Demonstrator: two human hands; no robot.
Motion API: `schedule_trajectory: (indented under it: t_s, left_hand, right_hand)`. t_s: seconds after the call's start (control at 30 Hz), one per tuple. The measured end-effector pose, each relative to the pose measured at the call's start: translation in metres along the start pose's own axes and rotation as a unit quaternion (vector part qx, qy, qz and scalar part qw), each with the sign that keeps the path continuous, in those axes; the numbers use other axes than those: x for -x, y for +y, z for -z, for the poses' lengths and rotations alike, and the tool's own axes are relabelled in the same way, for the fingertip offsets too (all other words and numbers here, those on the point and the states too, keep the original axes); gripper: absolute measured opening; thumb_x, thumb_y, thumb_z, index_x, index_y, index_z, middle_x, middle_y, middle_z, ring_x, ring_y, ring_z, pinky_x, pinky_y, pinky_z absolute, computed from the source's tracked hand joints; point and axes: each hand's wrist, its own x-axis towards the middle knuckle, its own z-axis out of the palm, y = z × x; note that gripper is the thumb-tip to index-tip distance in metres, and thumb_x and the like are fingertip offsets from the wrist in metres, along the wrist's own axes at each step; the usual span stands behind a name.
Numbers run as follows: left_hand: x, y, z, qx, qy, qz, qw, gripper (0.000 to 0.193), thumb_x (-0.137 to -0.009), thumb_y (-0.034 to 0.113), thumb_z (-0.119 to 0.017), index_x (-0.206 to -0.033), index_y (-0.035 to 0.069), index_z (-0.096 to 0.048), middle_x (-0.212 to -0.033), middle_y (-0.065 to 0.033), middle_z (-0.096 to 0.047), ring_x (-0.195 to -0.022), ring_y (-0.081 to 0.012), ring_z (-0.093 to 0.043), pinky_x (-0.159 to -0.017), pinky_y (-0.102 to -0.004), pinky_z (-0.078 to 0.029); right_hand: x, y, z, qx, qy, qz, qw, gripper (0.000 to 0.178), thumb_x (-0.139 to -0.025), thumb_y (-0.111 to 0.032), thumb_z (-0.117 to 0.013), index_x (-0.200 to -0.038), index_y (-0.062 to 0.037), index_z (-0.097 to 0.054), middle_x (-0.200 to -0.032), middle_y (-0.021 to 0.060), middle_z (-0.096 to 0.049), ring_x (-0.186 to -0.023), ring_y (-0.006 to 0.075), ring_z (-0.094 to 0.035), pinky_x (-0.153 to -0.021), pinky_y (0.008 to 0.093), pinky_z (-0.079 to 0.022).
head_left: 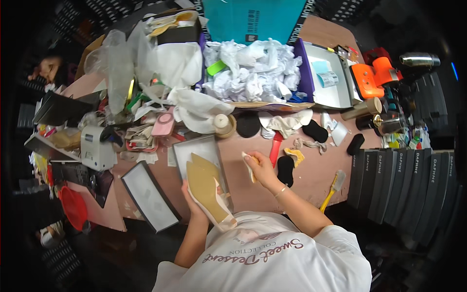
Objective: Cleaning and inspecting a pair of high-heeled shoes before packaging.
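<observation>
a: where are the shoes (pixel 203 182)?
b: in the left hand (pixel 196 203), held up near the person's front, tan soles facing up and pointed toes away from the body.

a: how does that grip stand?
b: closed around the shoes, with fingers along their sides. in this view they overlap the near part of a grey box (pixel 187 151), white inside; i can't tell whether they touch it.

a: and the right hand (pixel 262 171)?
b: its grip is pinching a cream cloth (pixel 250 168) between thumb and fingers, over the table (pixel 243 194), apart from the shoes.

a: what lies near that hand?
b: a red tool (pixel 276 150) just beyond it, a black pad (pixel 285 171) just to its right, and a yellow scrap (pixel 295 156) by the pad. further right, a brush (pixel 332 189) with a yellow handle lies near the table's edge.

a: anything by the left one?
b: a white tray (pixel 151 195) with dark rims, slanting, to the left of the box.

a: and further off?
b: a bin (pixel 304 73) of crumpled white paper (pixel 258 73) at the back, and a row of dark grey boxes (pixel 389 190) at the right.
</observation>
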Motion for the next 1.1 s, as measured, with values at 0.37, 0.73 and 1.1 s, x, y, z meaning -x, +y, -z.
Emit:
schedule_trajectory:
  t_s: [0.37, 0.73, 1.1]
  left_hand:
    - [0.000, -0.004, -0.021, -0.039, -0.046, 0.042, 0.997, 0.070, -0.090, 0.066, -0.036, -0.126, 0.009, -0.050, -0.099, -0.0187, -0.062, -0.067, -0.0287, -0.060, -0.058, -0.0401, -0.052]
    - [0.008, -0.017, -0.028, -0.057, -0.179, 0.037, 0.981, 0.086, -0.087, 0.068, -0.036, -0.139, -0.001, -0.042, -0.107, -0.0133, -0.061, -0.074, -0.0234, -0.063, -0.061, -0.0365, -0.052]
    - [0.059, -0.014, -0.027, -0.115, -0.193, 0.015, 0.974, 0.082, -0.085, 0.068, -0.042, -0.130, 0.000, -0.047, -0.092, -0.0131, -0.063, -0.073, -0.0236, -0.065, -0.061, -0.0357, -0.055]
  right_hand:
    - [-0.068, -0.021, 0.093, 0.496, 0.188, 0.240, 0.813, 0.024, -0.075, -0.010, -0.074, -0.099, -0.0049, -0.068, -0.102, 0.0137, -0.060, -0.097, 0.0322, -0.057, -0.083, 0.0423, -0.046]
    - [-0.001, -0.075, 0.069, -0.057, -0.034, 0.056, 0.996, 0.021, -0.101, -0.021, -0.055, -0.090, -0.0037, -0.060, -0.076, -0.0067, -0.053, -0.069, 0.0030, -0.047, -0.063, 0.0209, -0.041]
    - [0.075, -0.062, 0.042, -0.309, -0.241, -0.018, 0.920, 0.022, -0.101, -0.022, -0.054, -0.110, -0.0035, -0.062, -0.098, -0.0005, -0.065, -0.089, 0.0072, -0.061, -0.079, 0.0240, -0.050]
